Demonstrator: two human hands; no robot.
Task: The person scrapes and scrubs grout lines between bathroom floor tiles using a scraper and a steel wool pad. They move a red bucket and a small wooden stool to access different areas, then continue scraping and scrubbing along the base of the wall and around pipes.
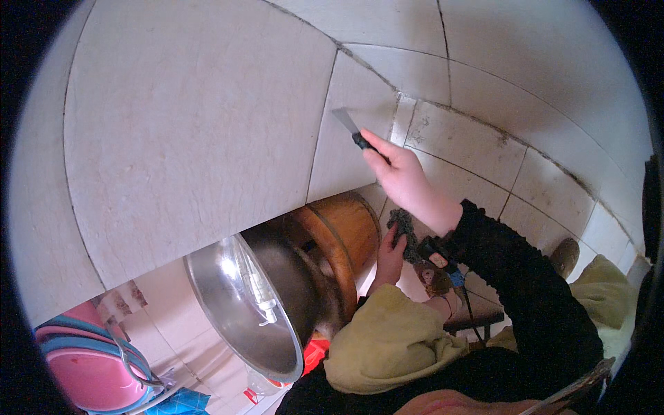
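In my right hand [397, 168] is a flat scraper [346, 120] with a black handle. Its thin metal blade points up and to the left, over the pale wall tile [358, 104] near the corner; whether it touches the tile I cannot tell. Lower down, beside the brown wooden tub [360, 218], my left hand [390, 254] has its fingers around a dark grey, rough clump [402, 222] that looks like steel wool or a rag. A wristband device [437, 255] shows near my right cuff.
A large steel basin [218, 290] leans at the lower middle, with a white pump bottle [262, 295] seen at it. Pink and blue plastic basins [93, 376] are stacked at lower left. My khaki-covered knee [389, 342] is in front. Floor tiles [467, 129] with dark, stained joints meet the wall.
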